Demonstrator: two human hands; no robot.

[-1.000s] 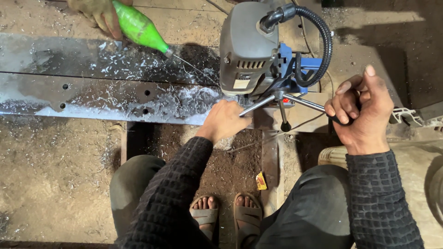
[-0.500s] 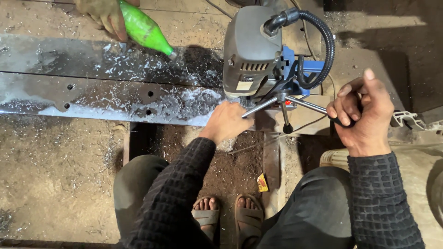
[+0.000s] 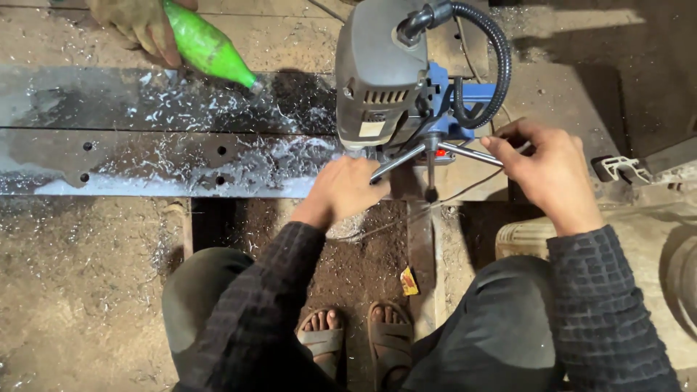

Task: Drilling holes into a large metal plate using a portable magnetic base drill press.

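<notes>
Right hand [image 3: 549, 168] closed on a feed handle [image 3: 475, 154] of the magnetic drill [image 3: 385, 80]; left hand [image 3: 348, 190] rested, fingers loose, beside its base. Steel plate [image 3: 167, 156] showed several finished holes left of both hands.

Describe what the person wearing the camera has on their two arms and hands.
Both arms are covered to the wrist by long dark sleeves with a small raised check pattern: the left sleeve and the right sleeve. The left hand and the right hand are bare, with no gloves, and no rings or watch show.
</notes>
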